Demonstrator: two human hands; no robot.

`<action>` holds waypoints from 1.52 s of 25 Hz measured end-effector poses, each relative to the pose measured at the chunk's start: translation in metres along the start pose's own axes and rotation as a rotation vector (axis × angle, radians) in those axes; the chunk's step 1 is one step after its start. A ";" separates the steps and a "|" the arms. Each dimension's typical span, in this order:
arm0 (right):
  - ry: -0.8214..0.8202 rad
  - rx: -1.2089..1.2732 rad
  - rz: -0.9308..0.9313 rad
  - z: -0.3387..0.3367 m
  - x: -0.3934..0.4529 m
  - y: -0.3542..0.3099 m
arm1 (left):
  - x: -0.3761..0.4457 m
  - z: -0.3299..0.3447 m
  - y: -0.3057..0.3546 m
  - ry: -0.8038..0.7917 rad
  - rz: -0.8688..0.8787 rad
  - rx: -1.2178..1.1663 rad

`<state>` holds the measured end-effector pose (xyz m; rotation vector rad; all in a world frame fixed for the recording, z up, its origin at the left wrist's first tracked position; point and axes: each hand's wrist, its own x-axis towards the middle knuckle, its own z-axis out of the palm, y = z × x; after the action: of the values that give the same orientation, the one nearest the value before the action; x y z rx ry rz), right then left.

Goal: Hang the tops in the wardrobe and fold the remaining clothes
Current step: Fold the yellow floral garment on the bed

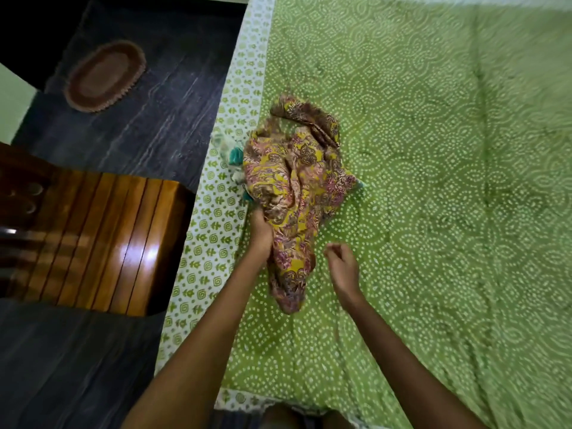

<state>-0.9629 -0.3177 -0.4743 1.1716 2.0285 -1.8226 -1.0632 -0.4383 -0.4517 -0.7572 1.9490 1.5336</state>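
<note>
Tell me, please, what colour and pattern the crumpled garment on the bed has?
Mustard yellow with a maroon and brown floral print, on the garment, in the head view.

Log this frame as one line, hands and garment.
left hand: grips yellow printed garment | right hand: loosely curled, empty | garment: crumpled on green bedsheet

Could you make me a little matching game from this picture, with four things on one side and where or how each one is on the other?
Things:
1. patterned garment
2. oval mat
3. left hand
4. right hand

States:
A. holds nothing, above the bedsheet
B. lies on the dark floor
C. crumpled on the bed
D. grips cloth

Pairs: 1-C, 2-B, 3-D, 4-A
</note>
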 end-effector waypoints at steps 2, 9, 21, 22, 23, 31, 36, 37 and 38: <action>-0.065 0.288 0.034 0.000 0.000 -0.041 | -0.035 -0.007 0.011 -0.005 0.285 0.160; -0.382 0.866 0.434 -0.012 -0.044 -0.096 | -0.143 -0.053 0.060 -0.265 0.554 -0.057; -0.552 -0.096 -0.840 -0.049 -0.188 -0.227 | -0.272 -0.108 0.153 -0.198 0.773 -0.251; -0.512 -0.110 -0.858 -0.051 -0.190 -0.230 | -0.272 -0.115 0.156 -0.138 0.740 -0.262; -0.466 -0.099 -0.865 -0.055 -0.190 -0.233 | -0.269 -0.123 0.158 -0.040 0.735 -0.237; -0.450 0.084 -0.693 -0.079 -0.236 -0.303 | -0.252 -0.133 0.117 -0.189 0.704 0.613; -0.520 0.400 -0.488 -0.082 -0.222 -0.348 | -0.200 -0.113 0.067 -0.208 0.535 0.766; -0.386 0.249 -0.576 -0.086 -0.215 -0.347 | -0.195 -0.110 0.060 -0.192 0.517 0.673; -0.267 -0.017 -0.653 -0.089 -0.209 -0.340 | -0.199 -0.108 0.059 -0.186 0.505 0.525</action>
<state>-1.0079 -0.3070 -0.0678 0.2256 2.4168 -2.0627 -0.9752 -0.5125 -0.2481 0.1036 2.3517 1.1890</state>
